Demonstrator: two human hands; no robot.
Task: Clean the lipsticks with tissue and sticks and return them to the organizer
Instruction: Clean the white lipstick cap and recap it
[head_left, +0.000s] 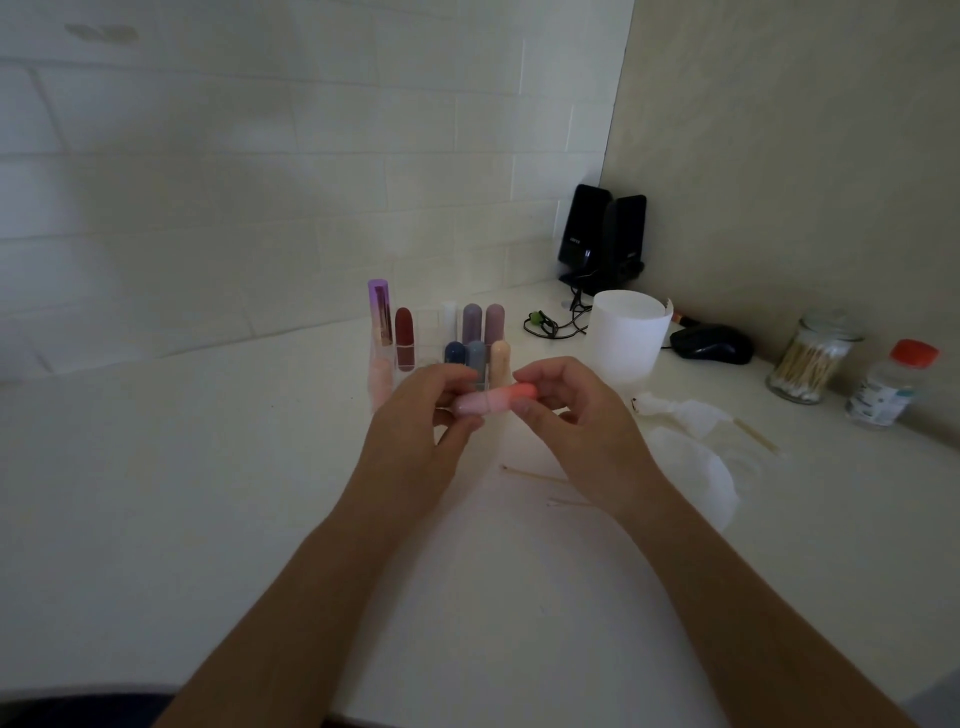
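Fingers (460, 428) of my left hand (415, 415) pinch the pale pink end, and the fingers of my right hand (571, 415) curl round the coral end, so both are gripping one lipstick (493, 400). It lies level between the hands, held up off the tabletop (208, 467), just in front of the organizer (431, 325). Look at it now: a rounded capsule, matte, soft pink on my left and bright coral on my right, the colour changing near the middle.

Counting the rest. Standing in the clear organizer: one tall purple tube (382, 312), one dark red (404, 338), two mauve (471, 322) at the back, then one navy (453, 353), one grey-blue (476, 358) and one peach (501, 358) in front, and one pale pink (381, 382) at the left front. That makes eight I can make out, plus a whitish one at the back too faint to be sure of.

Sticks (535, 474): three loose on the tabletop, two near my right wrist, one further right beside the tissue (691, 415). Tissue: one crumpled piece, and a flatter white sheet (696, 473) nearer me. One white roll (628, 338) behind my right hand. One glass jar of cotton swabs (810, 364), one red-capped bottle (893, 387) beside it, one dark mouse (711, 343), two black speakers (602, 234) in the corner.
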